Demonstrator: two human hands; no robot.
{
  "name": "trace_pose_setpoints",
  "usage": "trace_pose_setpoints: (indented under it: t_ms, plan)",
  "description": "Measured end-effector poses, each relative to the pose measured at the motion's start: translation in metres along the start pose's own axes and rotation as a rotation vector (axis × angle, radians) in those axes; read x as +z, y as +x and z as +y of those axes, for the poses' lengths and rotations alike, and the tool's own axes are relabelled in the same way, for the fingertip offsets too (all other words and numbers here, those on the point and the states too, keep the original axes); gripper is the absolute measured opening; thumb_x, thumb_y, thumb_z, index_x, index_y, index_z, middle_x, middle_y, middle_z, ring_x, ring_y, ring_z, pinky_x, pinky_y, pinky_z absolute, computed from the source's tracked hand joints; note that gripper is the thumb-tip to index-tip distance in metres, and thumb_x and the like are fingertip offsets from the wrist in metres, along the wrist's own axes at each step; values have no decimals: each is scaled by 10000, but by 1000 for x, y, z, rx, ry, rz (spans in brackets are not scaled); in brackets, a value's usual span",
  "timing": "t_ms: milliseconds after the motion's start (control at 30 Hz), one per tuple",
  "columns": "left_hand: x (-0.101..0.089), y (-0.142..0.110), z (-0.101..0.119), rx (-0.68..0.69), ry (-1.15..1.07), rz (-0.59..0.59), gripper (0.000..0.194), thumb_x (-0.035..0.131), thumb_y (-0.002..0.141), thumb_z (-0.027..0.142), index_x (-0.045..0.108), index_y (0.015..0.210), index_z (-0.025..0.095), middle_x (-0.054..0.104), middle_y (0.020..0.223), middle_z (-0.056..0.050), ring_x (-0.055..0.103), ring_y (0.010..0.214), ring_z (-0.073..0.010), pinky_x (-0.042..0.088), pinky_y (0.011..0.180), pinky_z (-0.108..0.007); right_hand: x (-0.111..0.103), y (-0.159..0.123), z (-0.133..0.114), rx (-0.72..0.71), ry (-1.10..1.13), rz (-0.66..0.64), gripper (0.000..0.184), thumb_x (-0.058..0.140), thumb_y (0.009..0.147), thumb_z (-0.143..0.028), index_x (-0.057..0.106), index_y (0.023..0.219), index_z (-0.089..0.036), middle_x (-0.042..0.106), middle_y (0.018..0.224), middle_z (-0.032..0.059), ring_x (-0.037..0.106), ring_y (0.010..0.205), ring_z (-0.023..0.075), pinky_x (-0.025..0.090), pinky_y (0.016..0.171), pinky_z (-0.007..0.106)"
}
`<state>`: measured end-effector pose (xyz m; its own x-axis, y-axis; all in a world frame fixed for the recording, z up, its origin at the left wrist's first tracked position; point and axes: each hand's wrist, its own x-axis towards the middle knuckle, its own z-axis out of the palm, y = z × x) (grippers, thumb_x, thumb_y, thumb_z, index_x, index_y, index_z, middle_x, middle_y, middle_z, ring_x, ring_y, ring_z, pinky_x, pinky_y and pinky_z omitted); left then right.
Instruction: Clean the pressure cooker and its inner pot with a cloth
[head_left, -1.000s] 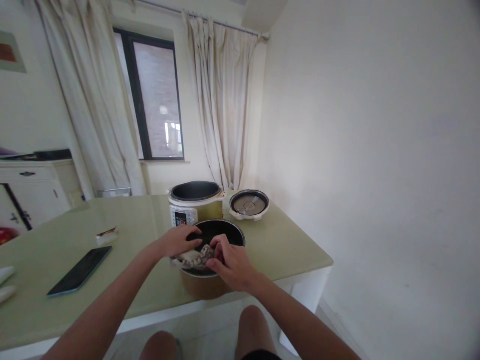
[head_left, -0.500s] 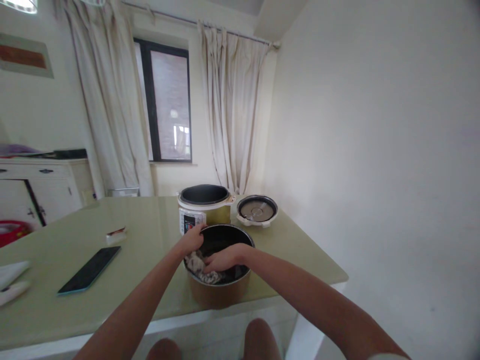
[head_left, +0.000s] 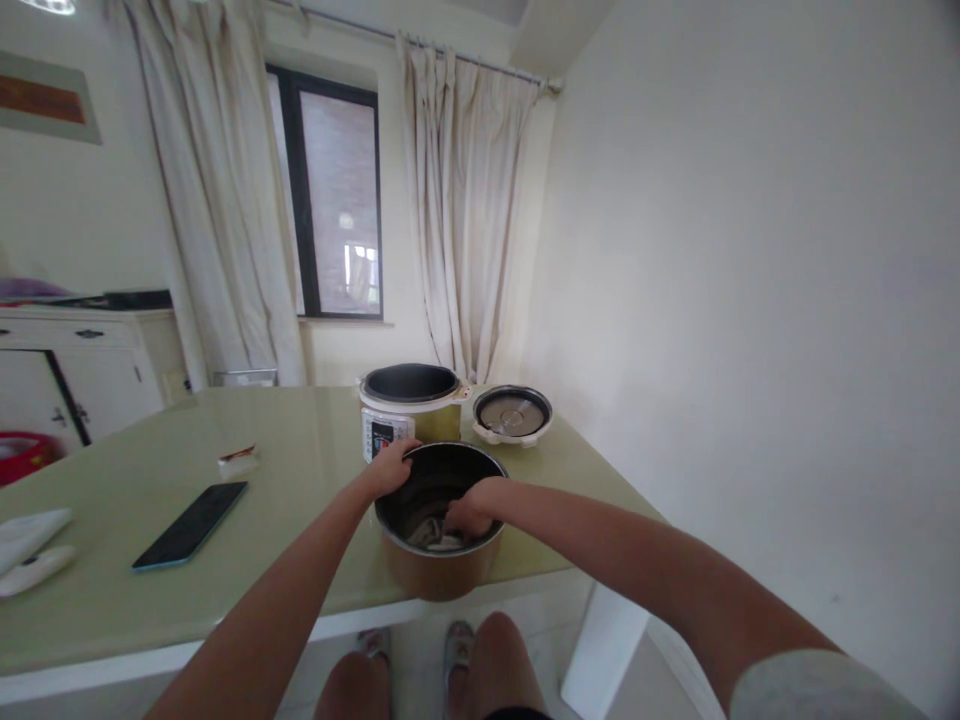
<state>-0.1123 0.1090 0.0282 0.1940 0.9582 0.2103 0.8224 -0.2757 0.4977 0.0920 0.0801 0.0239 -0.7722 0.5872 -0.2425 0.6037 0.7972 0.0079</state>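
Observation:
A round inner pot (head_left: 442,577), brown outside and dark inside, stands at the table's front edge. My left hand (head_left: 390,468) grips its rim at the back left, fingers closed over the edge. Down inside the pot, my right hand (head_left: 471,510) presses a pale patterned cloth (head_left: 435,535) against the lower wall; its fingertips are partly hidden by the cloth and shadow. Just behind the pot is the white and gold cooker body (head_left: 437,424), open at the top. To its right lies the detached lid (head_left: 514,414), inner side up.
A dark phone or tablet (head_left: 191,526) lies on the green table (head_left: 300,540) at the left. Farther left are a white mouse-shaped object (head_left: 37,571) and a white flat item (head_left: 31,532). A small box (head_left: 238,461) sits beyond the phone. A wall (head_left: 712,350) rises at the right.
My right hand has moved the cloth from the left rim down deeper into the pot. The left hand still holds the rim. The view has shifted slightly.

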Motion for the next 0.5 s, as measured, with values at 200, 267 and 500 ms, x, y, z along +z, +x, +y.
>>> trace_pose_setpoints:
  t_ms: [200,267,500]
  plan:
    - [2,-2,4,15,32,-27,555,532,848,47,694,1364,170,713,1407,-125,641,1329,-262,431,1181,-361,-10,6,4,39,-267,39,157,682,850,-130,767,788,-246,743,1209,124,576,1280,374,481,970,542]
    - [2,-4,7,18,47,-37,564,531,846,44,685,1375,161,720,1391,-136,657,1303,-272,450,1160,-368,-22,12,5,-156,-344,61,222,625,902,-124,776,874,-284,690,1367,59,470,1412,332,435,1056,529]
    - [5,-9,8,3,72,-31,556,527,883,51,667,1406,175,708,1415,-132,646,1321,-261,459,1144,-354,-22,8,11,-189,-332,183,189,615,942,-148,787,997,-207,625,1477,110,532,1353,304,488,1034,476]
